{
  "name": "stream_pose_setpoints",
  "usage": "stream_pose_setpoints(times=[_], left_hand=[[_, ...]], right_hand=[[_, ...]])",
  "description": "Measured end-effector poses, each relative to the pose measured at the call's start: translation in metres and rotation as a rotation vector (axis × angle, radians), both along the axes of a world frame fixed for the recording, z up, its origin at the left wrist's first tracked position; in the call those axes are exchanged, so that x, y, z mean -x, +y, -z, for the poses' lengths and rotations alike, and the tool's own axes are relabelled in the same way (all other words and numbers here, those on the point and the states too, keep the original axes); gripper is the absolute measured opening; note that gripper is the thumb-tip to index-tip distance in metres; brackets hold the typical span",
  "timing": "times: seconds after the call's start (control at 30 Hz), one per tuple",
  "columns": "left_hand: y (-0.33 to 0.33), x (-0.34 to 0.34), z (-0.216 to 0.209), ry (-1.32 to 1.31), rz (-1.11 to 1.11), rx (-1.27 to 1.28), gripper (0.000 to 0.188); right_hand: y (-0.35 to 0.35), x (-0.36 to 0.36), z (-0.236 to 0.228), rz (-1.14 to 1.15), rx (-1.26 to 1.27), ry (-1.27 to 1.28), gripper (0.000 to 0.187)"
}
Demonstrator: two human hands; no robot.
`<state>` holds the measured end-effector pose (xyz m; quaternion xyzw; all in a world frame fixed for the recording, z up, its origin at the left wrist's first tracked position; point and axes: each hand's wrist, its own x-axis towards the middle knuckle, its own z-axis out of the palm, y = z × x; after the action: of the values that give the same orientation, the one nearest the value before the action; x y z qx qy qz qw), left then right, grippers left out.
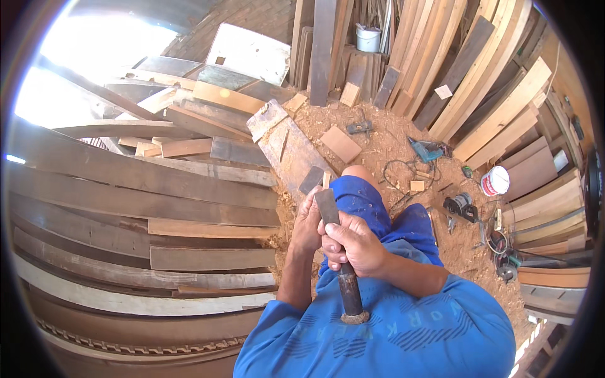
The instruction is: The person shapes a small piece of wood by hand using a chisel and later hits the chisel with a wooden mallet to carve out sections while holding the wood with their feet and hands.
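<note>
Blue shirt point(403, 334) nearest. Chisel point(338, 252) upright before chest, above knee. Right hand point(354, 244) clenched round shank; left hand point(307, 222) curled beside blade. Risk, judged: grip slips, blade nicks left fingers or knee. Mushroomed butt could chip.

Sawdust point(384, 148) is covering the floor; planks point(126, 189) are lying stacked at left, boards point(479, 69) are leaning at right, and sunlight point(82, 57) is glaring in upper left.

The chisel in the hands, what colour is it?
The chisel is dark grey-brown metal, seen best in the head view.
</note>
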<state>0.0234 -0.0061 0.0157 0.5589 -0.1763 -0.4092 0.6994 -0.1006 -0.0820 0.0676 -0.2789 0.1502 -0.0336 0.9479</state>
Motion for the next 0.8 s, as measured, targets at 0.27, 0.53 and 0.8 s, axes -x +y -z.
stream_pose_setpoints(times=[0.27, 0.53, 0.8], left_hand=[[0.058, 0.049, 0.042, 0.025, 0.09, -0.15, 0.029], [0.01, 0.014, 0.014, 0.275, -0.085, 0.208, 0.024], [-0.004, 0.012, 0.0, 0.383, -0.002, 0.196, 0.025]], right_hand=[[-0.005, 0.029, -0.013, 0.163, 0.174, -0.099, 0.016], [-0.019, 0.008, 0.009, 0.222, 0.068, -0.053, 0.017], [-0.013, 0.003, 0.017, 0.185, -0.037, -0.007, 0.019]])
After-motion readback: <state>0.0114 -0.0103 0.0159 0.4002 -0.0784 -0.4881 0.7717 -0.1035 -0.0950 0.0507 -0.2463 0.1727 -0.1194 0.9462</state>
